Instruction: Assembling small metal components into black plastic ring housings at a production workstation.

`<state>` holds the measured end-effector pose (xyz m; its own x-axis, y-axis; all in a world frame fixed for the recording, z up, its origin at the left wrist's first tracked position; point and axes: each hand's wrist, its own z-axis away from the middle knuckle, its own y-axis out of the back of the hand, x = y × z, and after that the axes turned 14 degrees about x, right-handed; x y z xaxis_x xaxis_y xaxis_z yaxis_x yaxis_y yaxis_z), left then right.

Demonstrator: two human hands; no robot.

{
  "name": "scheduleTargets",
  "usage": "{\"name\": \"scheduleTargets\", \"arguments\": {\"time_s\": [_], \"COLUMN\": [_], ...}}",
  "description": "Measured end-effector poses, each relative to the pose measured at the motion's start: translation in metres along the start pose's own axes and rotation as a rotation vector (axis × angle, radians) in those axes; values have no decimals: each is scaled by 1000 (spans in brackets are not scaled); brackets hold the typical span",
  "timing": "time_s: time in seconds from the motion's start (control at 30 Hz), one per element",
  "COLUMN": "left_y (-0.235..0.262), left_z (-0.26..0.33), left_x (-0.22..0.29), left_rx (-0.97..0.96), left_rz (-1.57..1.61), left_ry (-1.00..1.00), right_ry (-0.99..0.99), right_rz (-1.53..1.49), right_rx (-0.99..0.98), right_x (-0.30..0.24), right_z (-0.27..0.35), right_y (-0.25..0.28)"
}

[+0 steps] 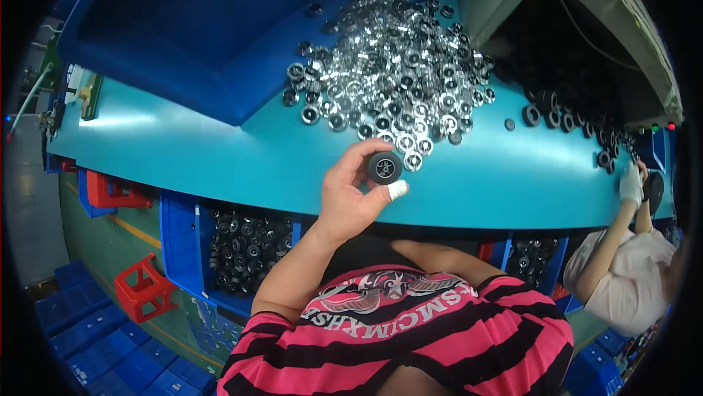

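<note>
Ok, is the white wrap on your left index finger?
No, the white wrap sits on the thumb of the left hand, at the lower right of the round black wheel with spoked centre.

The person's left hand [348,197], its thumb tip wrapped in white, grips a small round black wheel with a dark spoked hub [384,167] above the glossy turquoise counter [256,176]. Just beyond lies a heap of shiny silver and black wheel hubs [395,66], beside a large blue plastic sheet-sided bin [242,99]. Black rubber tyres [554,118] spread rightward toward a co-worker's white-gloved hand [631,184]. A red plastic stool [143,290] stands lower left; the right hand is hidden
</note>
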<state>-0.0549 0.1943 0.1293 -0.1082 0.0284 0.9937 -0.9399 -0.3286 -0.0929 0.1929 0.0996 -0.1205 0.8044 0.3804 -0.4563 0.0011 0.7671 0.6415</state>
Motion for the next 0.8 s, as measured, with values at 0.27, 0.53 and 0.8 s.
{"name": "scheduleTargets", "arguments": {"time_s": [0.27,0.53,0.8], "left_y": [5,11,151], "left_z": [-15,18,114], "left_x": [-6,-3,-43], "left_rx": [42,13,377], "left_rz": [172,200,-823], "left_ry": [79,-147,-461], "right_ry": [-14,-93,270], "right_rz": [-8,74,-191], "right_rx": [-32,54,525], "right_x": [6,-7,-32], "right_z": [6,-51,57], "right_y": [30,37,76]}}
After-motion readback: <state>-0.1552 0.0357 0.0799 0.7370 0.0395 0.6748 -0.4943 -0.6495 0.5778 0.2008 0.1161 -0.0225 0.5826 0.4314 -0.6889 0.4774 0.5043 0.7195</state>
